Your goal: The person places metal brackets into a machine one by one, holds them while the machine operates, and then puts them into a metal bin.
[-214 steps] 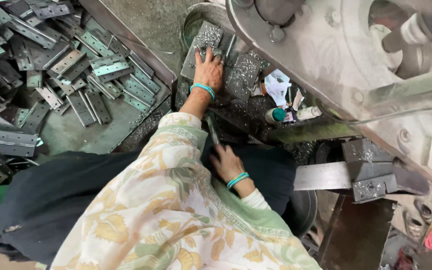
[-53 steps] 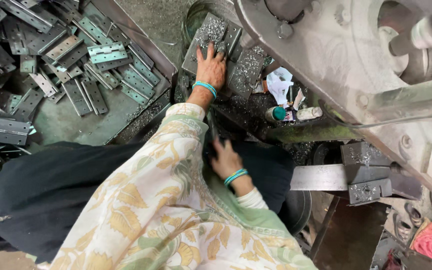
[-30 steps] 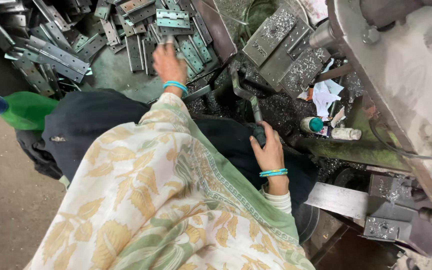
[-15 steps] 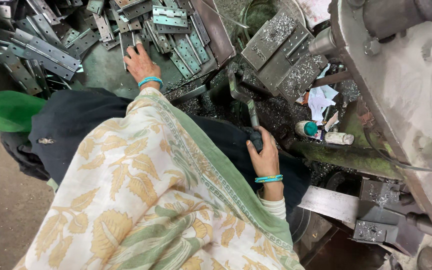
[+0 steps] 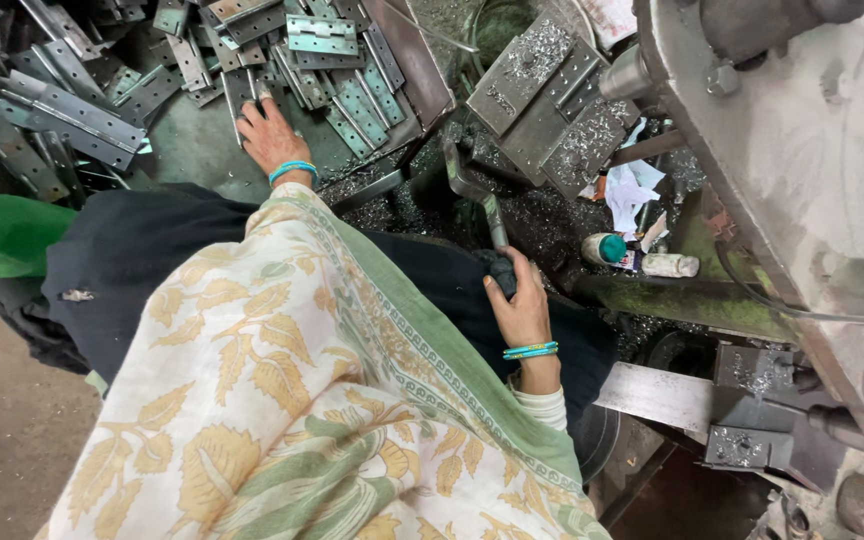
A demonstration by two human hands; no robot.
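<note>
— What changed?
— The left hand [image 5: 270, 135] has left the machine block [image 5: 552, 95] and now lies flat, fingers spread, on the pile of metal hinge plates [image 5: 337, 70].
— Packages?
— A teal-capped bottle [image 5: 607, 248] beside crumpled paper [image 5: 630, 190].
— The right hand [image 5: 520, 305]?
— Closed around the lever handle [image 5: 492, 225].

Dull grey metal hinge plates [image 5: 322, 35], matt patterned cloth shawl [image 5: 292, 400]
</note>
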